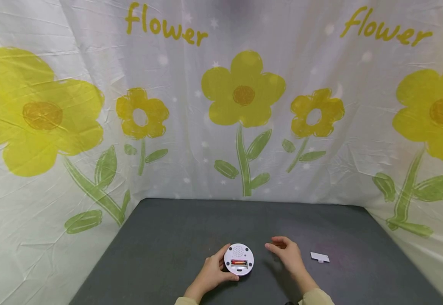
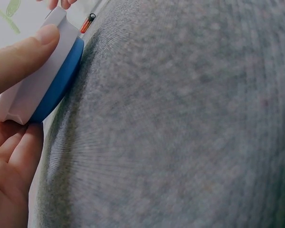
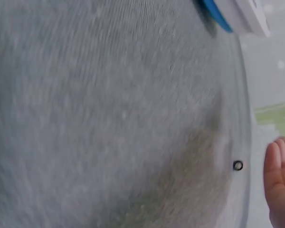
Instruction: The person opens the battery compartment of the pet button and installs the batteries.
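Note:
My left hand (image 1: 214, 271) grips a round white device (image 1: 238, 250) by its left side, thumb and fingers at the rim. Its underside faces up, with speaker holes, small dark feet and an uncovered battery compartment. Inside that lies a red-orange battery (image 1: 239, 262). In the left wrist view the device's other side is blue (image 2: 61, 80). To the right, apart from the device, my right hand (image 1: 288, 253) hovers with loosely bent fingers and nothing visible in them. A loose battery (image 2: 88, 23) shows on the grey surface, its end (image 3: 238, 165) near my right fingers.
A small white battery cover (image 1: 319, 257) with a tab lies on the dark grey table (image 1: 190, 224), right of my right hand. A white curtain (image 1: 183, 169) printed with yellow flowers hangs behind and beside the table.

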Tool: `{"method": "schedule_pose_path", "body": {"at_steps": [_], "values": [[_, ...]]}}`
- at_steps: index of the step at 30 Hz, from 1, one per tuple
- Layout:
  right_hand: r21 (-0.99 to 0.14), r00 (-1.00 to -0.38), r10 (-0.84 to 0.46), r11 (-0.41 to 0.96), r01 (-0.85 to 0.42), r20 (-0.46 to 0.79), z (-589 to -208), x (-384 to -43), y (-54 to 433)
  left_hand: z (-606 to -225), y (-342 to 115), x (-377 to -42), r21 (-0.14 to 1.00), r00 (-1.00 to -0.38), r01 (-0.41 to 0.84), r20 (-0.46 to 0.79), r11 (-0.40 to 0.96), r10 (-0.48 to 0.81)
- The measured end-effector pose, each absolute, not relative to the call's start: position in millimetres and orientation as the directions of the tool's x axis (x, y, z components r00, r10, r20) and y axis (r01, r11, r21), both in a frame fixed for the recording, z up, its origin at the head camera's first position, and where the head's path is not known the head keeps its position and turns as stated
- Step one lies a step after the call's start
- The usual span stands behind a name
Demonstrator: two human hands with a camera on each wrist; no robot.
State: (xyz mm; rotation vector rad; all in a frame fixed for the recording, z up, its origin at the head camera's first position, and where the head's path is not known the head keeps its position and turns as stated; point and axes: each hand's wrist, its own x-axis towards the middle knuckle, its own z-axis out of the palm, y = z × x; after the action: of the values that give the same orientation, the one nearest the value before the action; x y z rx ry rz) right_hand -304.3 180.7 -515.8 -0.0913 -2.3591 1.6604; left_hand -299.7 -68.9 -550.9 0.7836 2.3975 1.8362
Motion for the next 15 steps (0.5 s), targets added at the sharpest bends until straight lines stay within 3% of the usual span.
{"method": "schedule_pose_path", "body": {"at_steps": [7,15], "values": [[-0.881,-0.935,0.275,0.468,-0.072,0.223,-524.6,-313.1,192.4,-522.6,-68.9,-283.2,0.913,-0.871,0.372,0.282,0.166,0.402],[-0.802,-0.932,0.269,0.597,-0.038,0.244,-533.8,-315.9,201.9,-554.1,-70.2,-299.8,0.929,-0.876,0.343,0.263,0.14,0.404]]}}
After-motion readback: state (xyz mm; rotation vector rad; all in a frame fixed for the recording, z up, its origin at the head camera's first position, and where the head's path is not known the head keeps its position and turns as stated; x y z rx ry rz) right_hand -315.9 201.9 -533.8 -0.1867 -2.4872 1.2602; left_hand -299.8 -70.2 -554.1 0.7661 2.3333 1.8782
